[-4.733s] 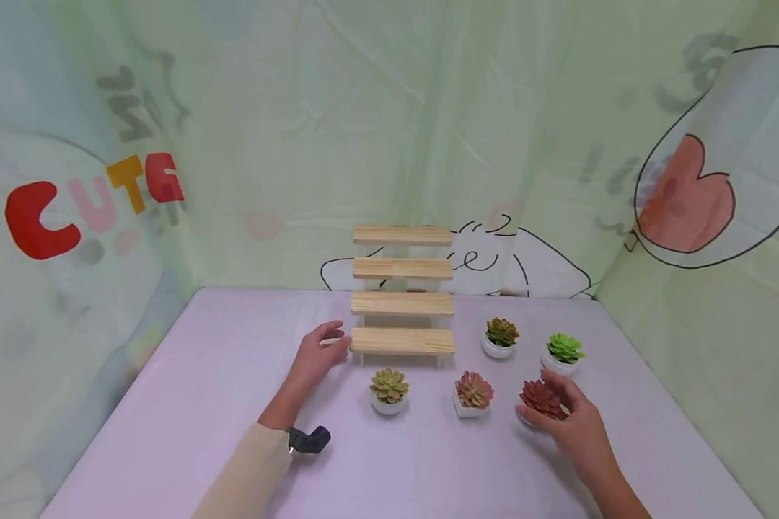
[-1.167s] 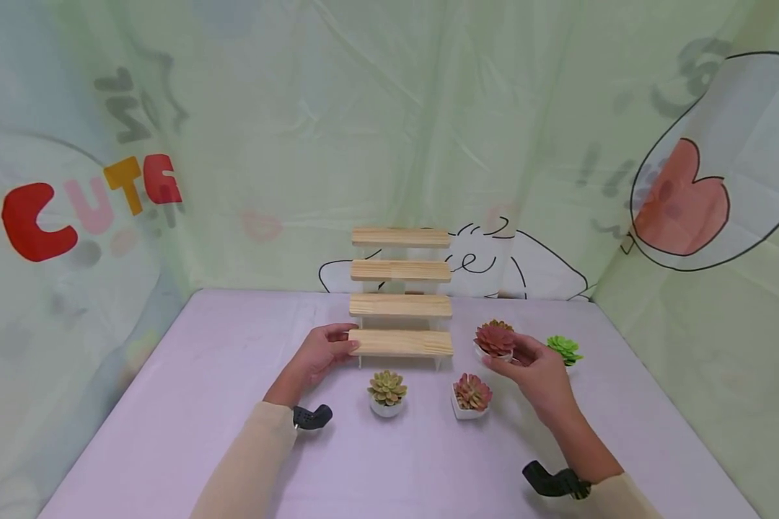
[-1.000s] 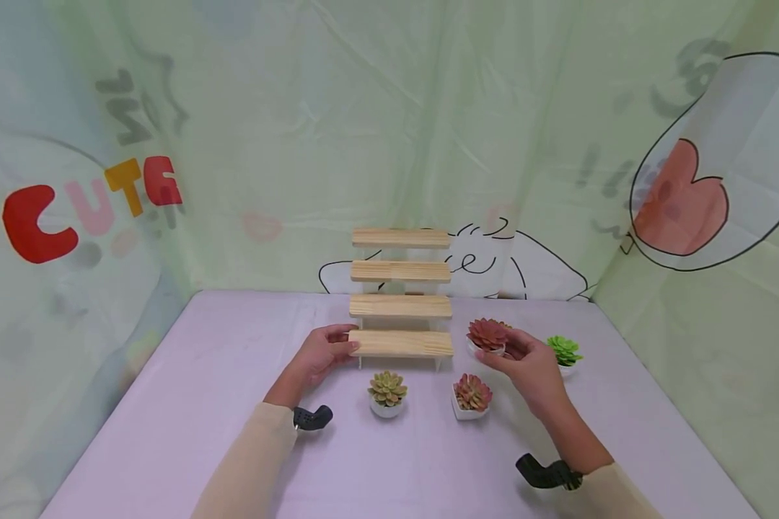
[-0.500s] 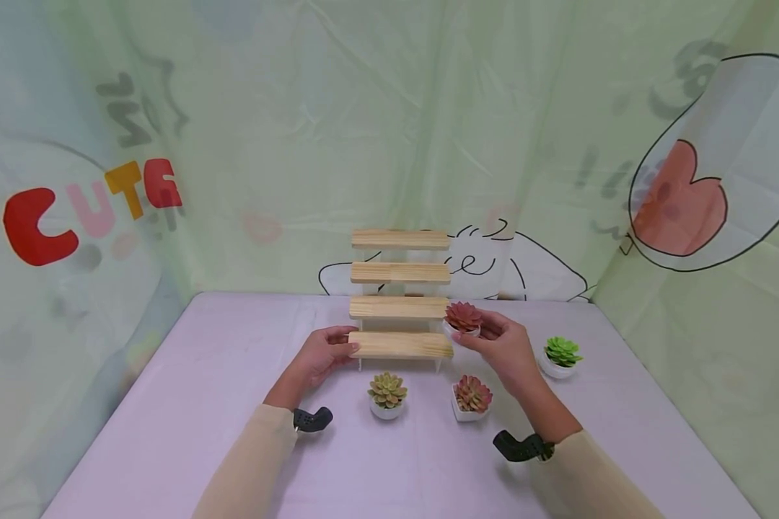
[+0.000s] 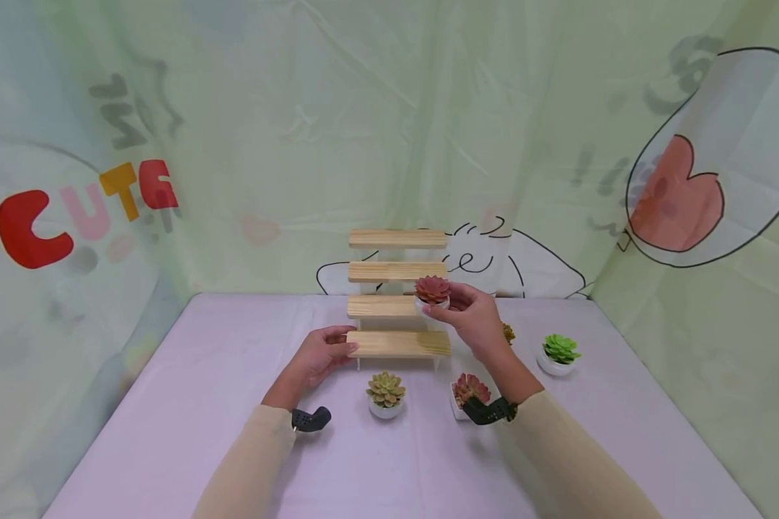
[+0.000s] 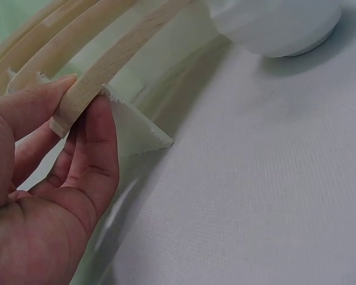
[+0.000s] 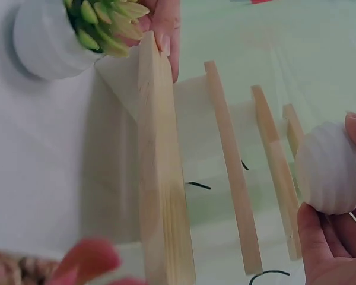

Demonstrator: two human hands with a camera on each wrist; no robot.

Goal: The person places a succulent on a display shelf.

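A wooden shelf stand [image 5: 396, 344] with several stepped boards on thin clear side panels stands at mid-table. My left hand [image 5: 321, 355] pinches the left end of its lowest board, thumb on top and fingers beneath in the left wrist view. In my right hand [image 5: 475, 318] is a dark-red potted succulent [image 5: 432, 288], gripped by its round white pot [image 7: 327, 169]. In the head view this plant overlaps the right end of the second board from the bottom. The right wrist view shows the ribbed pot between thumb and fingers, beside the upper boards.
In front of the stand sit a yellow-green succulent [image 5: 386, 389] and a pink one [image 5: 470, 388] in a square pot, partly behind the right wrist camera [image 5: 490, 411]. A bright green succulent [image 5: 560, 352] stands right. An olive-brown one [image 5: 508, 333] is mostly hidden by the right arm.
My right hand has lifted the dark-red succulent from the table's right side and carried it left and up to the stand. My left hand has taken hold of the lowest board's end.
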